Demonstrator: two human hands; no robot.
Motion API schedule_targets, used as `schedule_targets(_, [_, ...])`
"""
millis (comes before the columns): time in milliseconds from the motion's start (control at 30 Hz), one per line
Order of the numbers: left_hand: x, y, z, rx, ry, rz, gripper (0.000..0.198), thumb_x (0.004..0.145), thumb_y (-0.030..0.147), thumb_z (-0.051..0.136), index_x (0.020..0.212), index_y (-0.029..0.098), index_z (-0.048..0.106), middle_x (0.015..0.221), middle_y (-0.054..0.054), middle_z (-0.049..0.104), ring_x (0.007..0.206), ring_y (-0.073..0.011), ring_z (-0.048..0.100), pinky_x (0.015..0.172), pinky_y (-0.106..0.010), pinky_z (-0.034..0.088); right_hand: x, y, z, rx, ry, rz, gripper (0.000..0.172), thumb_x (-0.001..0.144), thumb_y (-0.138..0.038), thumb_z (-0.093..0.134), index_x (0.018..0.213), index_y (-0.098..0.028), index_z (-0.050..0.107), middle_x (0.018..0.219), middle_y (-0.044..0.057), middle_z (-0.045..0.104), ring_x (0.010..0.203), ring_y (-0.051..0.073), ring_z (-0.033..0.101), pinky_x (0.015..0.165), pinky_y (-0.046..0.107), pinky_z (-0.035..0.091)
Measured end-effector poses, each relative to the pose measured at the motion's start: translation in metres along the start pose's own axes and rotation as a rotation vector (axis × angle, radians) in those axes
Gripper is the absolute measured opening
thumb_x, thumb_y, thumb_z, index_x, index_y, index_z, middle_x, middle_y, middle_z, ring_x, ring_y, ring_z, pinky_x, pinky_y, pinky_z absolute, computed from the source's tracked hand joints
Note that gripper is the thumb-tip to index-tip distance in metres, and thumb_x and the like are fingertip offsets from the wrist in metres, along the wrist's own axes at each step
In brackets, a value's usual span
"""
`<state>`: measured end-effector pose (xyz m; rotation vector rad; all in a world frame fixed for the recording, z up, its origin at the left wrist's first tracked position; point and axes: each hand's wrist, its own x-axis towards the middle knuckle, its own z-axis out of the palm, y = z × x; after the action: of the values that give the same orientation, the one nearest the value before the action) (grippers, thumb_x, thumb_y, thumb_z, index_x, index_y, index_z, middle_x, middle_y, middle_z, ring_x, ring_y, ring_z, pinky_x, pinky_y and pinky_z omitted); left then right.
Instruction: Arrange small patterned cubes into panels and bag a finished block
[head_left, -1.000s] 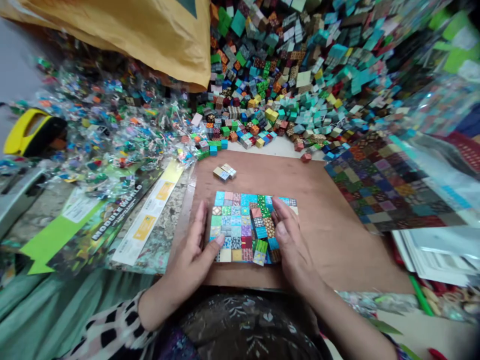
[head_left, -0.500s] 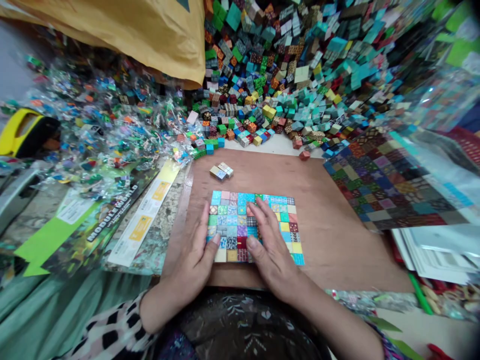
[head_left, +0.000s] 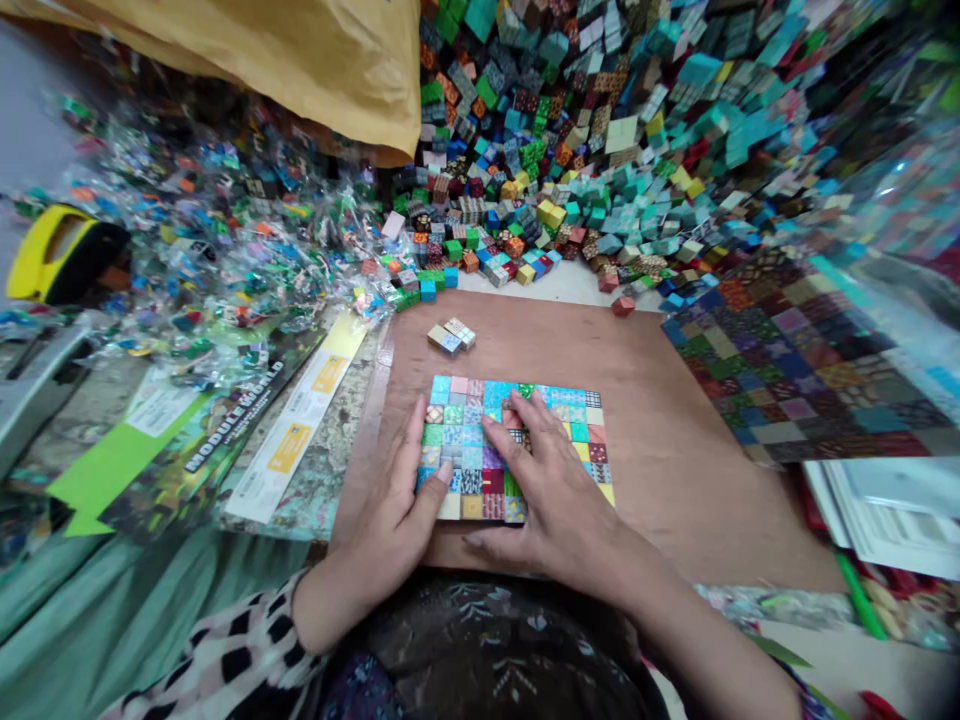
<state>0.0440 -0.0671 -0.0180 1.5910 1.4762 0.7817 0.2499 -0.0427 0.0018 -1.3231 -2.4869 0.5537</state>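
Observation:
A rectangle of small colourful patterned cubes lies flat on the brown board, close to its front edge. My left hand rests along the left edge of the rectangle, fingers extended and thumb over its lower left cubes. Across the middle and right of the rectangle lies my right hand, palm down with its fingers spread, hiding some cubes. Its thumb reaches past the front edge. Behind the rectangle sits a small group of pale cubes, apart from both hands.
Loose cubes are heaped behind the board. Small plastic bags cover the back left, beside a yellow and black tool. A patterned cube sheet in plastic overlaps the board's right side, above white papers.
My right hand has spread its fingers and shifted over the cubes, its thumb moving down past the front edge. My left hand stays at the left edge. The whole view has shifted slightly.

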Motion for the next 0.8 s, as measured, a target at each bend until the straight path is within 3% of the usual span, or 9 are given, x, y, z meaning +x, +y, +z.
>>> schedule_targets(267, [0.0,-0.004,0.001,-0.034,0.02,-0.003,0.065,0.101,0.041,0.041,0.157,0.035,0.009,0.166,0.001,0.013,0.152,-0.0217,0.013,0.126,-0.046,0.011,0.007,0.002,-0.013,-0.096,-0.094,-0.094,0.092,0.076,-0.051,0.071,0.152,-0.019,0.029,0.157,0.022,0.024,0.148,0.042,0.01,0.118,0.062,0.017])
schedule_targets(500, [0.001,-0.004,0.002,-0.067,0.053,0.001,0.06,0.102,0.04,0.039,0.156,0.036,0.013,0.165,0.001,0.017,0.151,-0.0206,0.016,0.126,-0.045,0.012,0.012,-0.001,-0.013,-0.084,-0.098,-0.101,0.088,0.07,-0.03,0.07,0.15,-0.018,0.034,0.148,0.022,0.033,0.14,0.039,0.03,0.116,0.06,0.024])
schedule_targets(800, [0.002,-0.007,0.003,-0.13,0.062,0.005,0.059,0.102,0.04,0.041,0.156,0.038,0.017,0.164,0.004,0.021,0.151,-0.0211,0.019,0.126,-0.045,0.013,0.012,-0.001,-0.012,-0.11,-0.112,-0.102,0.088,0.073,-0.035,0.069,0.151,-0.017,0.032,0.151,0.022,0.032,0.142,0.04,0.027,0.118,0.059,0.018])
